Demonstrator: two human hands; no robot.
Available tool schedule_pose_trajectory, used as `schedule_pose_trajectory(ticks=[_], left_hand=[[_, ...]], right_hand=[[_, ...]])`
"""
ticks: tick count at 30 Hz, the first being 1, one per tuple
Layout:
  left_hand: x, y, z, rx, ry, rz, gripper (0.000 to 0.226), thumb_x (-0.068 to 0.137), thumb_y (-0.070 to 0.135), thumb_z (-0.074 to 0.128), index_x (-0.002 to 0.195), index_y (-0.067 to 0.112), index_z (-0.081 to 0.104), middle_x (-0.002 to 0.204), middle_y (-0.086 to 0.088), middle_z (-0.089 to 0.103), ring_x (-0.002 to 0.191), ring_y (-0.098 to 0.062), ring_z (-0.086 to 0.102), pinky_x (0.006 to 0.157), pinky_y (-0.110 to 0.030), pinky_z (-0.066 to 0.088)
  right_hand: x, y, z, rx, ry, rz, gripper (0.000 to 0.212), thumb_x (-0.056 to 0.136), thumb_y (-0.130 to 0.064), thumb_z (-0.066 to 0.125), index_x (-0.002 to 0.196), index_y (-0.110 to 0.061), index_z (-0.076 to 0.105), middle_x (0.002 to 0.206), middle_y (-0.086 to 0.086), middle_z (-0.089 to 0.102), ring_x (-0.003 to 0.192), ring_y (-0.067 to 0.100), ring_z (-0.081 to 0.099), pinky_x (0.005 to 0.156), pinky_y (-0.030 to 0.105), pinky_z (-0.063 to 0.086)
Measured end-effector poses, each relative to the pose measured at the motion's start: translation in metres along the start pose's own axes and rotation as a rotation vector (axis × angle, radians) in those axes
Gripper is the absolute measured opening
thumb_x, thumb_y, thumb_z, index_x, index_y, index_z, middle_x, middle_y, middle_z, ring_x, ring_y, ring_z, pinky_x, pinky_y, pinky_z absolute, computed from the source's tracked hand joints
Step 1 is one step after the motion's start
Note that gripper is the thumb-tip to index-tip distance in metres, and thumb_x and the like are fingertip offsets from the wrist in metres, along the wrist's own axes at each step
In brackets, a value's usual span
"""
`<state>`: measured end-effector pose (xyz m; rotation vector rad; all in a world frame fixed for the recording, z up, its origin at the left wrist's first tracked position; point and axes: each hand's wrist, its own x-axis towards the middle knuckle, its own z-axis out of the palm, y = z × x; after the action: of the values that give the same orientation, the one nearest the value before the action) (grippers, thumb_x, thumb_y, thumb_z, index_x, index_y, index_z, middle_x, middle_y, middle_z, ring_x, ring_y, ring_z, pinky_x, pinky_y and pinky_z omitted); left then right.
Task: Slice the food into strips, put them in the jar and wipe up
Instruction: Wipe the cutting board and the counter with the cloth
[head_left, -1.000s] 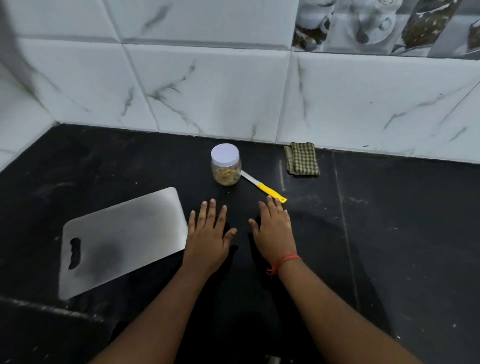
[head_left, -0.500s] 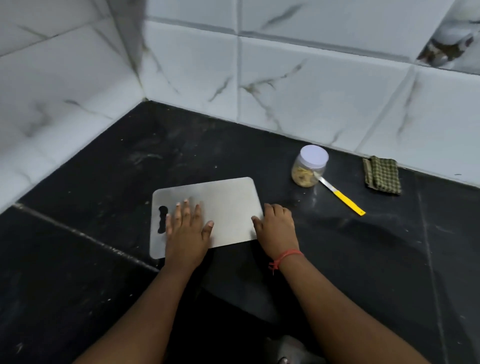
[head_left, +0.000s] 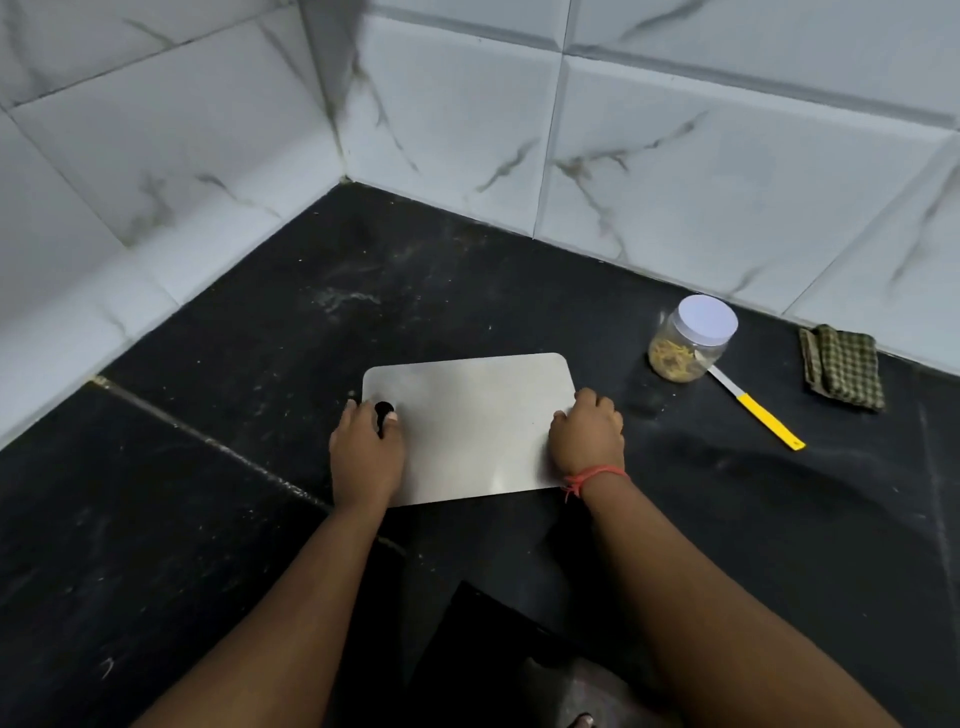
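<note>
On the black stone counter (head_left: 779, 519), close to the corner where the two white marble-look tiled walls (head_left: 675, 182) meet, a flat rectangular steel cutting board (head_left: 478, 421) with rounded corners lies with its long side running left to right. The person's left hand (head_left: 366, 449) grips the board's left end, fingers curled over the edge and the thumb lying beside the dark handle cut-out (head_left: 384, 409), which shows as a small black opening. The right hand (head_left: 587, 434) grips the right end, fingers bent over that edge (a red thread bracelet (head_left: 595, 475) sits at the wrist). I cannot tell whether the board rests fully on the counter or is raised a little. Its surface looks bare and faintly shiny. To the right and slightly farther back stands a small clear plastic jar (head_left: 685, 340) with a white lid screwed on; pale yellow strips fill its lower part. Just beside the jar, on its near right, lies a knife with a yellow handle (head_left: 758, 415), the blade tip reaching the jar's base and the handle pointing toward the near right. Farther right, close to the wall, a folded green checked cloth (head_left: 841, 371) lies flat on the counter, well apart from both hands. Faint pale smears mark the counter behind the board.
</note>
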<state>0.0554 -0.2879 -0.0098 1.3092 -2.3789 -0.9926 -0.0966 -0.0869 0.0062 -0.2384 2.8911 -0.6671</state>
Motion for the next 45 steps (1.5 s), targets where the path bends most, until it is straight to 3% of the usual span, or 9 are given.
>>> schedule_pose_trajectory(ticks=[4, 7, 12, 15, 19, 23, 27, 31, 45], left_hand=[[0.009, 0.020, -0.009, -0.200, 0.040, -0.170, 0.030, 0.101, 0.031, 0.045, 0.119, 0.016, 0.064, 0.133, -0.007, 0.057, 0.121, -0.030, 0.054, 0.102, -0.048, 0.045], [0.022, 0.023, -0.015, -0.375, 0.048, -0.324, 0.017, 0.092, 0.023, 0.050, 0.094, 0.012, 0.062, 0.092, -0.002, 0.060, 0.085, -0.025, 0.057, 0.081, -0.049, 0.052], [0.041, 0.028, -0.019, -0.583, 0.053, -0.558, 0.026, 0.093, 0.002, 0.046, 0.069, 0.012, 0.046, 0.065, -0.003, 0.042, 0.049, -0.017, 0.041, 0.030, -0.018, 0.028], [0.047, 0.037, -0.022, -0.656, 0.019, -0.615, 0.030, 0.096, -0.001, 0.041, 0.070, 0.014, 0.046, 0.063, -0.002, 0.039, 0.049, -0.014, 0.035, 0.037, -0.019, 0.029], [0.054, 0.045, -0.027, -0.825, 0.027, -0.701, 0.033, 0.096, -0.004, 0.035, 0.113, 0.007, 0.061, 0.079, -0.009, 0.059, 0.058, -0.016, 0.057, 0.053, -0.032, 0.051], [0.045, 0.054, -0.027, -0.851, -0.067, -0.618, 0.037, 0.097, -0.004, 0.040, 0.128, 0.003, 0.057, 0.086, -0.011, 0.063, 0.063, -0.018, 0.061, 0.050, -0.033, 0.055], [0.035, 0.071, -0.016, -0.866, -0.159, -0.589, 0.037, 0.098, -0.006, 0.040, 0.128, 0.006, 0.057, 0.082, -0.009, 0.064, 0.071, -0.018, 0.061, 0.053, -0.035, 0.054], [0.022, 0.094, 0.009, -0.810, -0.256, -0.542, 0.037, 0.098, -0.008, 0.036, 0.123, 0.002, 0.060, 0.083, -0.010, 0.063, 0.071, -0.017, 0.058, 0.057, -0.035, 0.056], [-0.095, 0.185, 0.162, -0.494, -0.544, -0.280, 0.022, 0.090, -0.003, 0.040, 0.095, 0.007, 0.059, 0.099, -0.017, 0.059, 0.084, -0.025, 0.063, 0.056, -0.032, 0.056]], right_hand=[[0.017, -0.001, -0.009, 0.180, -0.032, 0.144, 0.035, 0.087, -0.003, 0.040, 0.121, 0.000, 0.048, 0.127, 0.026, 0.049, 0.115, 0.044, 0.049, 0.094, 0.041, 0.041], [0.029, -0.003, -0.016, 0.227, -0.095, 0.241, 0.037, 0.087, -0.004, 0.039, 0.123, 0.001, 0.045, 0.129, 0.028, 0.048, 0.112, 0.044, 0.053, 0.094, 0.041, 0.044], [0.039, -0.003, -0.019, 0.223, -0.141, 0.277, 0.040, 0.089, -0.005, 0.042, 0.128, 0.003, 0.042, 0.132, 0.029, 0.048, 0.115, 0.043, 0.054, 0.095, 0.040, 0.045], [0.040, 0.001, -0.017, 0.215, -0.144, 0.268, 0.039, 0.089, -0.005, 0.042, 0.127, 0.004, 0.043, 0.133, 0.029, 0.048, 0.115, 0.042, 0.054, 0.095, 0.039, 0.045], [0.040, 0.004, -0.016, 0.240, -0.144, 0.264, 0.039, 0.087, -0.003, 0.041, 0.125, 0.004, 0.045, 0.131, 0.027, 0.050, 0.114, 0.042, 0.054, 0.094, 0.039, 0.045], [0.041, 0.013, -0.022, 0.292, -0.143, 0.260, 0.037, 0.085, -0.009, 0.044, 0.120, 0.003, 0.049, 0.125, 0.025, 0.054, 0.112, 0.042, 0.054, 0.092, 0.039, 0.046], [0.045, 0.048, -0.026, 0.306, -0.127, 0.263, 0.036, 0.081, -0.029, 0.043, 0.098, -0.003, 0.062, 0.107, 0.020, 0.063, 0.098, 0.040, 0.060, 0.088, 0.039, 0.051], [0.032, 0.088, -0.052, 0.363, -0.069, 0.303, 0.025, 0.089, -0.023, 0.047, 0.079, -0.005, 0.061, 0.093, 0.018, 0.064, 0.097, 0.039, 0.058, 0.074, 0.032, 0.043], [-0.072, 0.270, -0.137, 0.307, 0.121, 0.609, 0.023, 0.096, -0.017, 0.047, 0.106, 0.003, 0.054, 0.129, 0.016, 0.037, 0.066, 0.020, 0.048, 0.075, 0.029, 0.037]])
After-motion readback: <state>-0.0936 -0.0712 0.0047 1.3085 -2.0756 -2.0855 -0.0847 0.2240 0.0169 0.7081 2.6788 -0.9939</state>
